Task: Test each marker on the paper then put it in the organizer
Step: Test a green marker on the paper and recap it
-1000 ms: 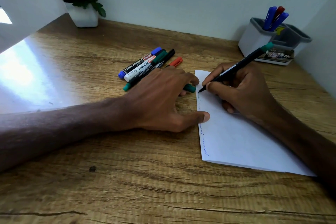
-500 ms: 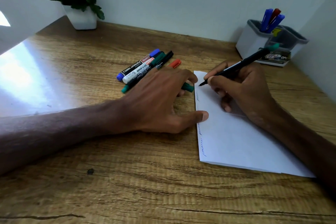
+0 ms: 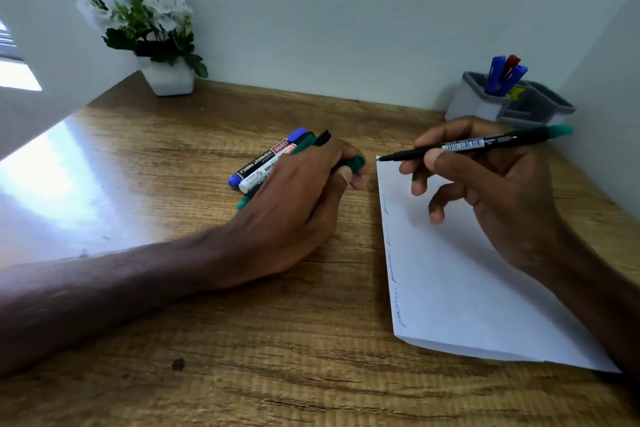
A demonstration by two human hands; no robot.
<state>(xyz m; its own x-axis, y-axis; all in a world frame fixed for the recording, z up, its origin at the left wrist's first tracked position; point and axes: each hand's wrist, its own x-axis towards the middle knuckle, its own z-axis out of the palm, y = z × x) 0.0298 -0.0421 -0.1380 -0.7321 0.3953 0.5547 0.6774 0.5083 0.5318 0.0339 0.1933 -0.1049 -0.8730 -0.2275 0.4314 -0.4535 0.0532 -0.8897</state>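
Observation:
My right hand [image 3: 485, 180] holds a thin black marker with a green end [image 3: 485, 144], lying almost level, its tip over the far left corner of the white paper [image 3: 460, 281]. Several short scribbles run down the paper's left edge. My left hand [image 3: 298, 204] rests on the desk left of the paper, fingers closed on a green cap [image 3: 356, 163]. Behind that hand lies a cluster of markers [image 3: 266, 161]: blue, white and dark ones, partly hidden by my fingers. The grey and white organizer [image 3: 474, 104] stands at the back right with blue and red markers upright in it.
A white pot with white flowers [image 3: 166, 76] stands at the back left of the wooden desk [image 3: 242, 340]. Walls close in the desk at the back, right and left. A bright glare lies on the desk's left side.
My right hand lifted the marker off the paper and levelled it toward my left hand. My left hand curled shut on the green cap. The camera tilted up.

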